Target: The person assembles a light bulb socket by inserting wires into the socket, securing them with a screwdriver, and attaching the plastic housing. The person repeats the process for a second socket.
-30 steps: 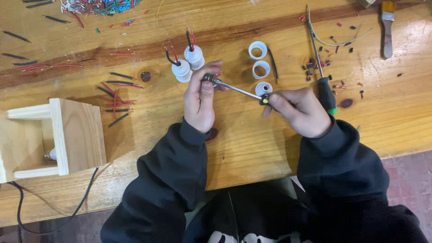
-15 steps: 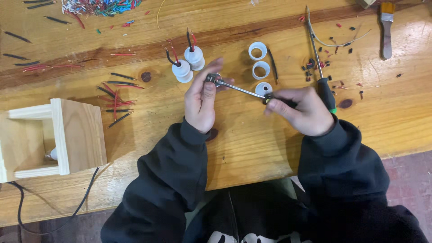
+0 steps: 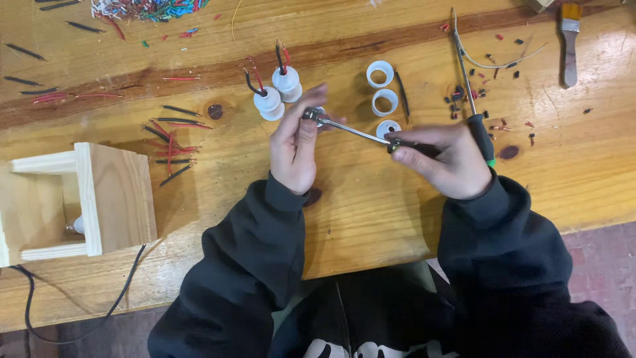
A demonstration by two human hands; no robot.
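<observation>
A broad wooden bench [image 3: 199,46] of pale planks with a darker brown seam running across it fills nearly the whole view, and only at the lower right does a strip of reddish floor [image 3: 596,258] show beyond its edge. At the left stands an open wooden box [image 3: 99,192] on its side, with what looks like a bulb socket inside and a black cable [image 3: 73,318] trailing from it toward the near edge. The person's two dark sleeves come up from below, meeting over the middle of the bench. The right hand [image 3: 444,159] is closed round the dark handle of a screwdriver [image 3: 351,129], its slim metal shaft angled up and left so that the tip meets a small part [image 3: 315,114] pinched between the fingers of the left hand [image 3: 295,149]; the part is mostly hidden, so its kind cannot be told, but the left hand seems to steady it against the tool's push. Just above that hand stand two white lamp holders [image 3: 278,93] with red and black wires rising from them, upright and touching. To their right lie three white rings [image 3: 384,99] in a column, within easy reach. A second screwdriver [image 3: 474,99] with a green-tipped handle lies beside the right hand, a paintbrush [image 3: 568,40] at the far right. Cut red and black wire pieces [image 3: 169,136] lie in a loose group left of centre, and insulation scraps [image 3: 146,8] are heaped at the top edge.
</observation>
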